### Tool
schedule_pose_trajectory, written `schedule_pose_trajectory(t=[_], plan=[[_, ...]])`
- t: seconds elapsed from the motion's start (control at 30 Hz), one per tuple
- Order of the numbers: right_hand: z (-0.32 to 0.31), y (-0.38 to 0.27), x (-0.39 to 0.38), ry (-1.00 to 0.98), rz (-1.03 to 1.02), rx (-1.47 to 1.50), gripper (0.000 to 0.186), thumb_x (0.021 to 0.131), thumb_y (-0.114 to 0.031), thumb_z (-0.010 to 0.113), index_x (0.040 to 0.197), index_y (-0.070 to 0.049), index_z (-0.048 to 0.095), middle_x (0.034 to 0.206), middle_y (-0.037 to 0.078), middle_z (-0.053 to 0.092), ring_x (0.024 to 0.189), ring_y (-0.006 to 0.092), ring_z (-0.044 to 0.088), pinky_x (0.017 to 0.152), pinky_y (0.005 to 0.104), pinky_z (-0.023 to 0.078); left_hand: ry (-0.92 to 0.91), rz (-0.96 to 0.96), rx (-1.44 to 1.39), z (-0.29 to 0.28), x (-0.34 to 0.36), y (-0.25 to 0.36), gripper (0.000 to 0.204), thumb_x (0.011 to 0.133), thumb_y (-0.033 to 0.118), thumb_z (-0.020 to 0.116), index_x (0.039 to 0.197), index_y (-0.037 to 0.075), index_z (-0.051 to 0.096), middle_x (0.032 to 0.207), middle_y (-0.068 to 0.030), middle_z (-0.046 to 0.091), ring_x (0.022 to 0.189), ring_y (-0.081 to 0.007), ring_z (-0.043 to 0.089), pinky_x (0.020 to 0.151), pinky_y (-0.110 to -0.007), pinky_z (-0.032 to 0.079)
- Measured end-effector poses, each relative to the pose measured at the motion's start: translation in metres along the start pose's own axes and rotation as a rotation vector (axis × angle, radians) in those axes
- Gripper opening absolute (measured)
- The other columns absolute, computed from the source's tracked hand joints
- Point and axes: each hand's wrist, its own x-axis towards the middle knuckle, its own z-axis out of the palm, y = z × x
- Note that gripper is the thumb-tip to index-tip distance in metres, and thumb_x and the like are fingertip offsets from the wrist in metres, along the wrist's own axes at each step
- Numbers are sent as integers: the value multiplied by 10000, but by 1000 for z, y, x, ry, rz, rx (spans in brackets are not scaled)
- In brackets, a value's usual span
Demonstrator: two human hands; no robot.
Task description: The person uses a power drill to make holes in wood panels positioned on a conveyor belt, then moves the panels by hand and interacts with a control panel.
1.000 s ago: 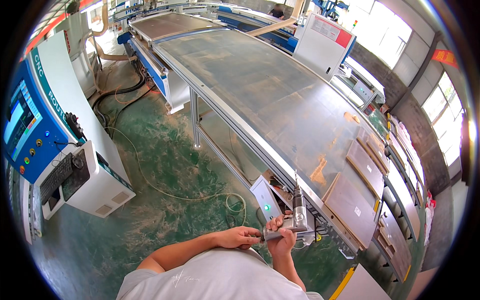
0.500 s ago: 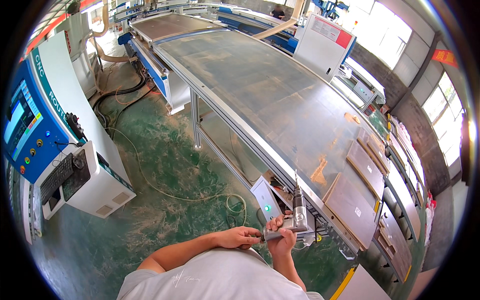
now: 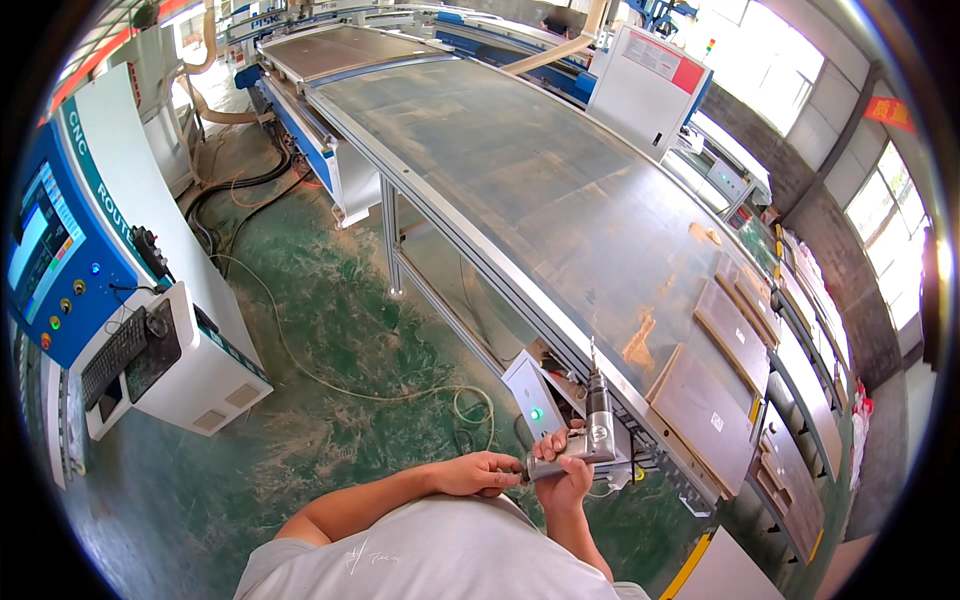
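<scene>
A metal pistol-shaped air drill (image 3: 596, 428) lies in my right hand (image 3: 566, 482), whose fingers wrap round its handle. Its chuck and thin bit point away from me, towards the edge of the long table (image 3: 480, 190). At the butt of the handle, my left hand (image 3: 482, 474) is closed, its fingertips pressed together around a small dark part that is too small to make out. Both hands are held close to my body, in front of the grey shirt. Brown panels (image 3: 703, 412) rest on the table's near right end, beyond the drill.
To the left stands a machine control cabinet (image 3: 100, 260) with a screen, keyboard and mouse. A pale hose (image 3: 340, 392) snakes over the green floor. A small box with a green light (image 3: 537, 413) sits under the table edge. More panels (image 3: 790, 480) are at the right.
</scene>
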Motion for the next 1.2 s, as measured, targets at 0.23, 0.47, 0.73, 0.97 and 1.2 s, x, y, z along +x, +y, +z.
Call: schedule_pose_trajectory(t=[0.23, 0.47, 0.73, 0.97, 1.2], plan=[[-1, 0, 1, -4, -3, 6, 604, 717, -62, 612, 1284, -105, 406, 881, 61, 480, 790, 184, 497, 764, 376, 428, -1, -12, 9, 0, 0, 6, 298, 1029, 284, 539, 1186, 30, 541, 732, 60, 368, 627, -57, 332, 557, -229, 296], [0, -2, 4, -19, -3, -5, 608, 716, -66, 621, 1286, -111, 413, 882, 56, 478, 787, 181, 489, 768, 372, 422, -10, -7, 3, -4, 3, 3, 301, 1026, 279, 547, 1194, 30, 542, 738, 54, 385, 636, -59, 345, 565, -226, 308], [2, -1, 3, -34, -20, -1, 609, 728, -72, 629, 1293, -106, 405, 883, 55, 477, 788, 183, 489, 767, 369, 424, 34, 19, 52, 0, 0, 5, 285, 1022, 295, 554, 1141, 37, 579, 719, 49, 404, 630, -62, 359, 578, -228, 320], [19, 1, 3, -30, -38, -35, 589, 729, -81, 619, 1287, -83, 429, 882, 61, 474, 773, 177, 491, 759, 353, 428, 75, 1, 105, 1, -10, 11, 352, 1004, 320, 581, 1204, 32, 578, 701, 47, 426, 632, -60, 381, 563, -237, 331], [19, -10, 13, -58, -127, -68, 569, 758, -103, 632, 1285, -63, 421, 892, 59, 471, 776, 172, 488, 738, 338, 421, 193, 28, 360, 7, -7, 36, 369, 991, 246, 596, 1299, 44, 580, 738, 50, 498, 665, -53, 429, 603, -227, 369]])
